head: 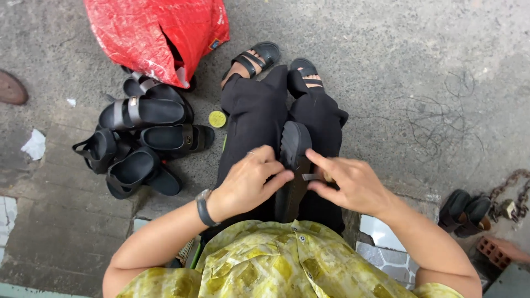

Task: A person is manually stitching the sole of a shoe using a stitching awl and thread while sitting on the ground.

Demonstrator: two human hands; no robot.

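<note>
A black sandal (293, 144) lies sole-up between my knees, on my black trousers. My left hand (251, 179) grips its left edge, fingers curled over the sole; a dark band sits on that wrist. My right hand (350, 185) is at the sandal's right edge and pinches a small thin metal tool (310, 177) whose tip touches the sole. My feet, in black sandals (259, 56), rest on the concrete ahead.
A pile of several black sandals (141, 140) lies on the ground to my left, below a red plastic bag (157, 33). A small yellow round tin (217, 118) sits beside the pile. More dark shoes (464, 212) and a rusty chain (510, 193) lie at the right.
</note>
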